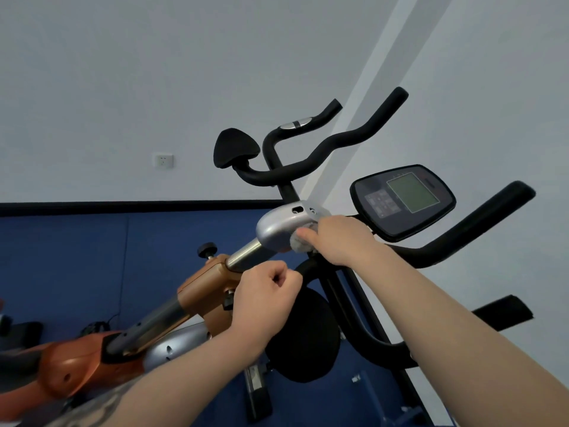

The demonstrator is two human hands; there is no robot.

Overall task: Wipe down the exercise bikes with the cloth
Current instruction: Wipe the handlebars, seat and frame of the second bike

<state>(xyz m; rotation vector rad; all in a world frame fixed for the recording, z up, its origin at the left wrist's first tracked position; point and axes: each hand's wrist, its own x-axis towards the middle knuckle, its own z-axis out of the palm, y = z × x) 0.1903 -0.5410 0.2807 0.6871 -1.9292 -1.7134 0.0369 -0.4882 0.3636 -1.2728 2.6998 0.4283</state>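
Cloth [298, 243] pinched in right hand [338, 238] against silver housing [278, 231], left hand [264, 297] fisted, grip empty

The right hand [335, 238] presses a small grey cloth [300, 243] against the silver housing [281, 229] at the top of the bike's [77, 362] post, thumb on the cloth. The left hand [266, 298] is curled in a loose fist just below, beside the orange clamp [204, 288] and over a black handlebar [354, 318]. The console [403, 201] with its green screen sits just right of the right hand. Behind stands a second black handlebar [323, 149] with a pad [235, 147]. A socket [163, 161] is on the white wall [123, 87], above the blue floor [77, 257].
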